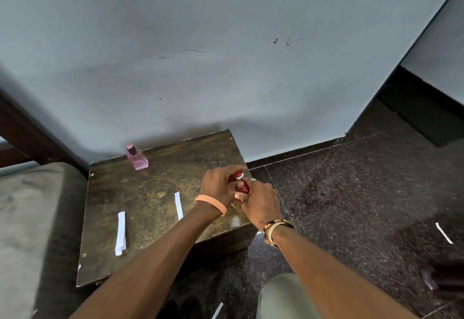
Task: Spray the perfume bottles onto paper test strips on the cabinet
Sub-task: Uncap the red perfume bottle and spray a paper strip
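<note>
1. Both hands meet over the far-right part of the tabletop. L hand curls round the top end of the red bottle, at the cap. R hand grips the body from the right. Neither hand is free.
2. Bottle axis: cap end points away from the person, base toward the R palm. Fingers hide most of it, so can't tell if the base touches the surface.
3. Key relation: the single strip lies flat to the left of the hands and a bit nearer the person, just beside the L wrist. Its long axis runs near-to-far w/ a slight lean.
4. L hand is nearer that strip; the R hand is on the far side of the bottle from it.
5. Judgement: cap looks to be on and no nozzle shows, so the step is prob. uncapping, w/ spraying not yet done.
6. Next, prob.: nozzle must turn left and down toward the strip, a short swing.
7. Strip stack lies further left near the front edge. Pink bottle stands upright at the back-left, well apart.
8. Risk: the strip is light and loose, so spray could shift it.
</note>
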Demonstrator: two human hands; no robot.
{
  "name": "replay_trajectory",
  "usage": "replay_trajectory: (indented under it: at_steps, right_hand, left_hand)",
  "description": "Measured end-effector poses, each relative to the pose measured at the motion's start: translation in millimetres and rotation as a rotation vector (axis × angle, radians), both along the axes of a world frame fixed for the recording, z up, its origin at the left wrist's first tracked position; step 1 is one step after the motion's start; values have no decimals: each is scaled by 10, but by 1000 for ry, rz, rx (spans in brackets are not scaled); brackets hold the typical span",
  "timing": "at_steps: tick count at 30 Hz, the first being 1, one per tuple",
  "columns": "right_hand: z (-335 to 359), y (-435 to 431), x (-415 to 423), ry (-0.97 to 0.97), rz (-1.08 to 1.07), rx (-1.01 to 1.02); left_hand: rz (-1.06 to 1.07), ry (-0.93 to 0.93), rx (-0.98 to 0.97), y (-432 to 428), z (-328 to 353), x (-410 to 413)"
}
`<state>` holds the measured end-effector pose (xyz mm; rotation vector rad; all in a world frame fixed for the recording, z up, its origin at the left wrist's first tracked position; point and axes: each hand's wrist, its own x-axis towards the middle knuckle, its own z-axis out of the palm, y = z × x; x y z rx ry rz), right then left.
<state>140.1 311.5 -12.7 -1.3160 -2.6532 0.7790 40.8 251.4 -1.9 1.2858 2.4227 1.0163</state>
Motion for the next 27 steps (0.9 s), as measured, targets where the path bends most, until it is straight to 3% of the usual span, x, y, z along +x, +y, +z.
replay_trajectory:
  at_steps: [5,10,16,21,27]
  right_hand:
    - [16,4,-16,2,-20,-13]
    - [0,2,-4,8,-3,-2]
    - [-4,-23,-14,11,-2,-11]
    - [-29,-10,-12,18,-10,1]
    - [-43,7,-15,2,-6,-11]
  left_hand:
    - [121,-64,56,-5,23,16]
    - [15,-38,6,-27,-10,23]
    - [126,-90,45,-46,20,-28]
    - [34,-39,5,-14,4,52]
    - [107,-34,24,-11,22,23]
